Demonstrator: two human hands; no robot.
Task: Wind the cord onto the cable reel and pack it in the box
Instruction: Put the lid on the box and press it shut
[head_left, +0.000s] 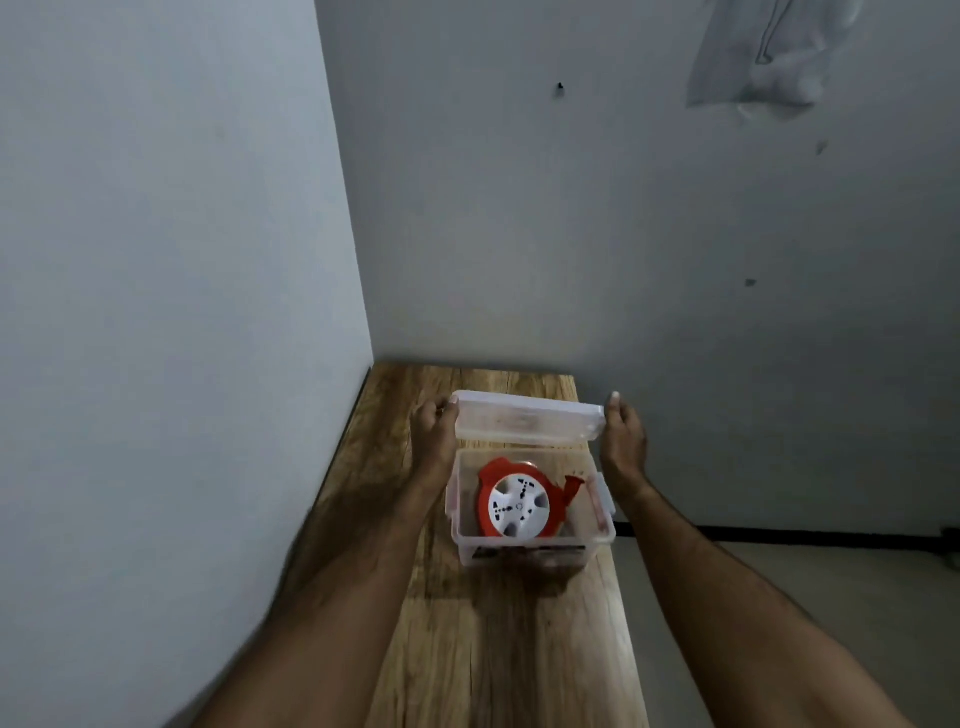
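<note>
Hands gripped the clear rectangular plastic lid (527, 422), left hand (435, 427) at 9 o'clock, right hand (623, 434) at 3, tilted above the transparent plastic box (524, 558) on the wooden counter (498, 649); the orange-and-white cable reel (517, 503) lay inside, toward 6 o'clock.

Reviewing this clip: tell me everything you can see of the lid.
The lid is clear, slightly frosted plastic, rectangular with a raised rim. It is off the box, held tilted above its far edge. The left hand grips its left end, and the right hand holds its right end. The box stays open below, with the reel inside.
</note>
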